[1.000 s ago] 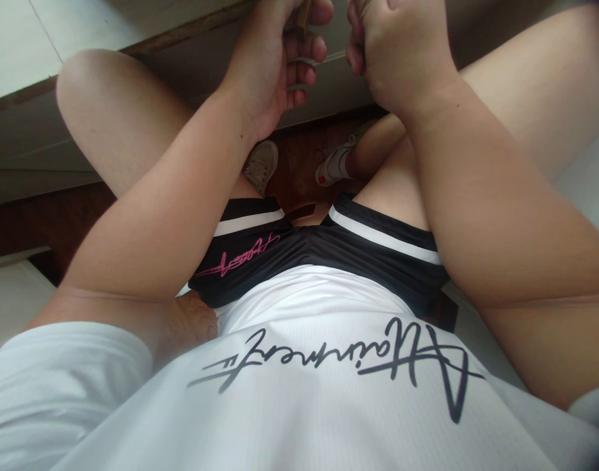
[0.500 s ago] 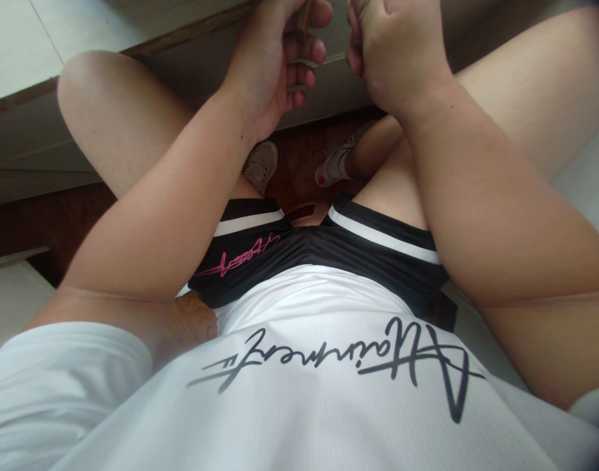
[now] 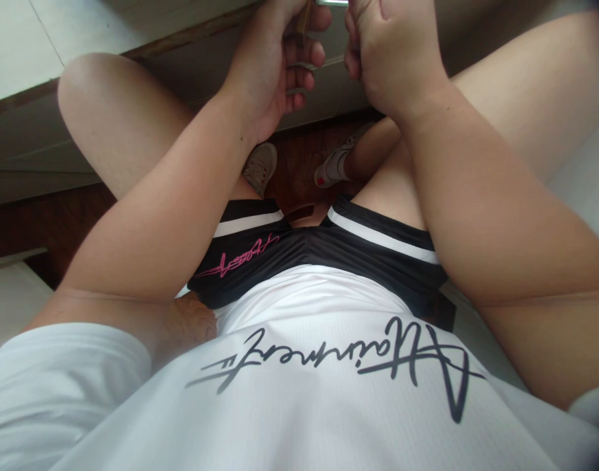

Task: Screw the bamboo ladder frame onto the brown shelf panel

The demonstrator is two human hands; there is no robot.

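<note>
White shirt [image 3: 319, 399], black shorts [image 3: 309, 245] unchanged. Left hand [image 3: 279, 72] loosely curled around brown stick [image 3: 304, 25], which shows more than before. Right hand [image 3: 390, 62] curled shut, shifted slightly leftward; hold unclear. Silvery rod [image 3: 332, 2] newly visible between hands, at top edge.

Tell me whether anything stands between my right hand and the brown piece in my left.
Curled fingers of the left hand flank the brown piece, and a shiny strip shows in the gap toward the right hand, at the picture's top edge. Whether it blocks is unclear.
</note>
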